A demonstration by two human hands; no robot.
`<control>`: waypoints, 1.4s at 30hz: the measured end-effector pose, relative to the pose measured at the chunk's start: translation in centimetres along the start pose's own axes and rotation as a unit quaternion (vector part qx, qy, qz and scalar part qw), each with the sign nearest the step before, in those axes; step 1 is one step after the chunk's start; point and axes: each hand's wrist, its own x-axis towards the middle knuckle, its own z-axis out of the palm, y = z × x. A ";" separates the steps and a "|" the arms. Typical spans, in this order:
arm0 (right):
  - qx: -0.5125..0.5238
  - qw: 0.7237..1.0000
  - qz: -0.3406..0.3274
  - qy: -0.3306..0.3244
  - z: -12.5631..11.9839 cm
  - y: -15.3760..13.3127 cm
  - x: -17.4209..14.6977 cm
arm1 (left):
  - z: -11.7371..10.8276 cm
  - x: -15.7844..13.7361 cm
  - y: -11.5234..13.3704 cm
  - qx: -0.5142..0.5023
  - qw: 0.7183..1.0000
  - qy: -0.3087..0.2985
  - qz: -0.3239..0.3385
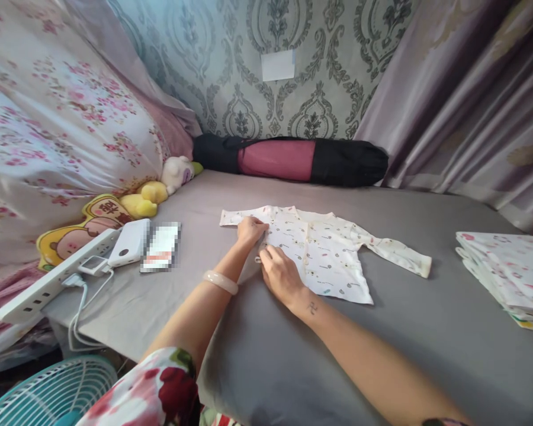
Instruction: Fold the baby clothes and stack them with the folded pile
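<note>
A small white long-sleeved baby shirt [288, 241] with a tiny scattered print lies spread on the grey bed sheet. One sleeve points left, the other stretches out to the right. My left hand [250, 232] is closed on the shirt's left side, just below the left sleeve, with fingertips pressed together on the cloth. Nearer to me, my right hand [281, 273] has its fingers curled round the lower left edge of the same shirt. A small pale bit of cloth shows beside its fingertips; the cloth inside the fingers is hidden.
A stack of folded clothes [506, 266] sits at the right. On the left are a power strip [53, 278] with cords, a white power bank [129, 241], a blurred-out phone-shaped thing [160, 247] and plush toys [144, 199]. A rolled bag [275, 160] lies along the wall; a fan [57, 390] stands below.
</note>
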 end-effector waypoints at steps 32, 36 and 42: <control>-0.034 0.961 0.260 -0.087 0.4 8.5 -0.6 | 0.4 -5.2 1.0 0.406 0.887 -0.024 0.218; -0.002 0.959 0.259 -0.119 -0.4 9.2 -0.3 | 0.8 -5.7 3.3 0.453 0.864 0.018 0.218; -0.002 0.969 0.233 -0.086 -2.6 11.6 -2.0 | 4.8 -7.3 6.2 0.313 0.882 -0.037 0.349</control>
